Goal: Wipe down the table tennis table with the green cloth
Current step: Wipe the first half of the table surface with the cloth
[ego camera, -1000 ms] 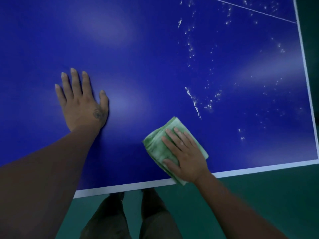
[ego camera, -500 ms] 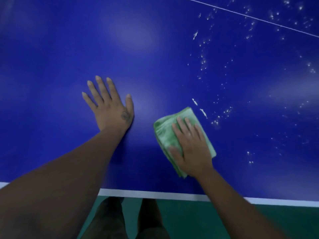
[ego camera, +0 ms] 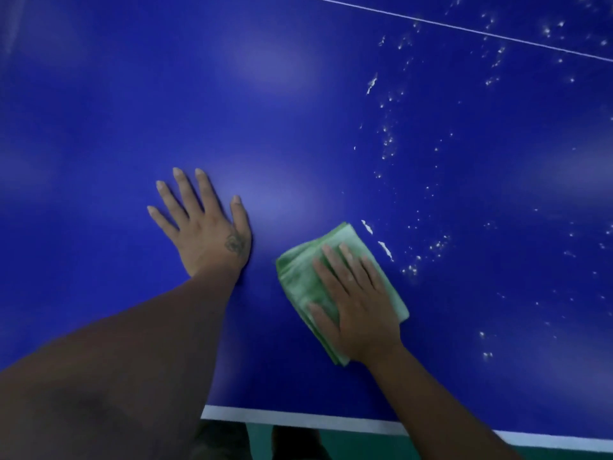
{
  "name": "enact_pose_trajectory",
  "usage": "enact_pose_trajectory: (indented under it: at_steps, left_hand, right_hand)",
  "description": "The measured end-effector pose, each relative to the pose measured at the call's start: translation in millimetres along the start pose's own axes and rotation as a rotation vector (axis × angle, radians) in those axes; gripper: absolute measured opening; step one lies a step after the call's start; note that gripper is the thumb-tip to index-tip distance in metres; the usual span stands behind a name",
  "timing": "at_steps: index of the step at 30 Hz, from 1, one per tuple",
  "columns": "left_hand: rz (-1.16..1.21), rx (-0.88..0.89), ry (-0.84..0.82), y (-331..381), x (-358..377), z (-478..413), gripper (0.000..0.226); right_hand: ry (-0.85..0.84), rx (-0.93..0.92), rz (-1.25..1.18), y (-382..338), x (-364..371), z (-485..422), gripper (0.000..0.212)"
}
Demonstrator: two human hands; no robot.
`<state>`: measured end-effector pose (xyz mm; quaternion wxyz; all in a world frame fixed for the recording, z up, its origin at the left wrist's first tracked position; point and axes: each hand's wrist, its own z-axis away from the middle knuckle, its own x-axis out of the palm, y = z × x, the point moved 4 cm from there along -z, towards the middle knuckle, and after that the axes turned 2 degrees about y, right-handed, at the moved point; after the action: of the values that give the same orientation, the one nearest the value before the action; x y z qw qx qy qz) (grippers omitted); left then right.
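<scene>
We take the folded, soft green cloth (ego camera: 298, 283) for a light, limp thing: it has no stiffness of its own, will bunch or unfold if dragged by one corner, and probably slides easily over the smooth, hard top of the blue table tennis table (ego camera: 298, 111). So we judge the best hold to be a flat palm spread over the middle of the stack, pressing down so the layers move together, rather than a pinch at the edge.

That is the hold we see. The cloth lies just right of the frame's centre, in the lower half, flat on the table. The right hand (ego camera: 355, 303) rests on top of it with fingers straight and slightly spread, the thumb lying along the cloth's lower left part; nothing is curled round it, so the hand is flat and pressing, not clutching. The left hand (ego camera: 202, 230), left of centre and just beside the cloth, lies palm down on the bare blue surface, fingers fanned, holding nothing.

Two short white streaks (ego camera: 384, 250) sit just beside the cloth's upper right edge, and scattered white specks (ego camera: 386, 141) fill the right of the frame.
</scene>
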<state>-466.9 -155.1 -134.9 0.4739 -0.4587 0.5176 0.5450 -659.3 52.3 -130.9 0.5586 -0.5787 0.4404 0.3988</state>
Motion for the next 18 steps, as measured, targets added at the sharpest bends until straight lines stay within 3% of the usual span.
enact_pose_trajectory:
  at_steps: [8, 18]
  left_hand:
    - [0.011, 0.003, 0.075, -1.2, 3.8, -1.3, 0.076]
    - [0.016, -0.007, 0.098, -2.3, 2.9, -1.0, 0.069]
  right_hand:
    - [0.094, 0.173, 0.127, 47.8, -9.9, -129.8, 0.071]
    - [0.013, 0.196, 0.084, -20.7, 7.7, -34.3, 0.077]
